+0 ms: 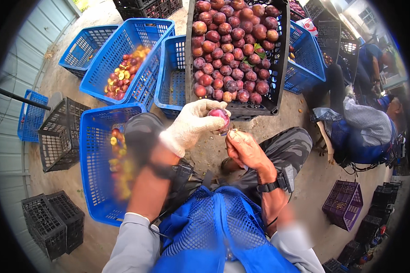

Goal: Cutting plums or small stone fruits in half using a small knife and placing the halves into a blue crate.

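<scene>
My left hand [193,125], in a white knit glove, holds a red-purple plum [220,116] between thumb and fingers. Just below and to the right of it, my bare right hand [242,146] is closed in a pinch close to the plum's underside. Something small and thin shows at those fingertips, too small to name. Beyond both hands, a black crate [281,86] is heaped with whole plums [225,50], with a few green leaves among them. To my left, a blue crate [92,168] holds cut plums with yellow flesh [118,150], partly hidden by my left forearm and knee.
Another blue crate [139,34] at the far left holds cut plums. A blue crate [171,77] stands beside the black one, another [305,68] behind its right side. Black crates [61,136] line the left; a purple crate [344,204] stands at right. Another person [366,123] sits at right.
</scene>
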Motion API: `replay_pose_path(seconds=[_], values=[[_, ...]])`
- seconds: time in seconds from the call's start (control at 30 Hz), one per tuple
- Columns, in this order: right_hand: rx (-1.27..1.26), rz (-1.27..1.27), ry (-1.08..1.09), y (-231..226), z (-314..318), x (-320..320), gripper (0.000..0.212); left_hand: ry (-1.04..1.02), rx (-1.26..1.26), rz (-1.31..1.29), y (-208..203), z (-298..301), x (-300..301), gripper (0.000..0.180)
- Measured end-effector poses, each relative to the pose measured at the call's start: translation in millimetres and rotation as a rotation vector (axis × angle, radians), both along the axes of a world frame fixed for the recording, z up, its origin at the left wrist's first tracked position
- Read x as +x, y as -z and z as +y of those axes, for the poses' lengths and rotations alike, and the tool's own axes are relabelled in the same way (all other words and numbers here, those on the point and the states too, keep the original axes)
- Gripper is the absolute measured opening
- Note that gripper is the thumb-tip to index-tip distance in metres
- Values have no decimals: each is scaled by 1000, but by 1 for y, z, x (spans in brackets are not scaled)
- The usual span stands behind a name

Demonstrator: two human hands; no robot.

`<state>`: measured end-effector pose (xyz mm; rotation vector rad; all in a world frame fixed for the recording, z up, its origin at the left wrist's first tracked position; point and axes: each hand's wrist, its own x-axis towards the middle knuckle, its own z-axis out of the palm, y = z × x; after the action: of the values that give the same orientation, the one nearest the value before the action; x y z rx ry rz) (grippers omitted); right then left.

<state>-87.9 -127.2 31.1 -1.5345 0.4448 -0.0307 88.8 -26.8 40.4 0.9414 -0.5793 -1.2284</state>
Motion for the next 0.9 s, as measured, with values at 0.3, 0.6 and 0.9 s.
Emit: replay_pose_path(seconds=[0.3,0.6,0.9], values=[[-434,205,-736,-57,-43,7,50,509,252,-983,-26,6,-14,51],[-529,104,330,-82,-83,0,28,39,8,146,-2,-11,-8,37],[-542,-290,494,-8,0,44,28,-191,17,-111,38,-21,-19,44]])
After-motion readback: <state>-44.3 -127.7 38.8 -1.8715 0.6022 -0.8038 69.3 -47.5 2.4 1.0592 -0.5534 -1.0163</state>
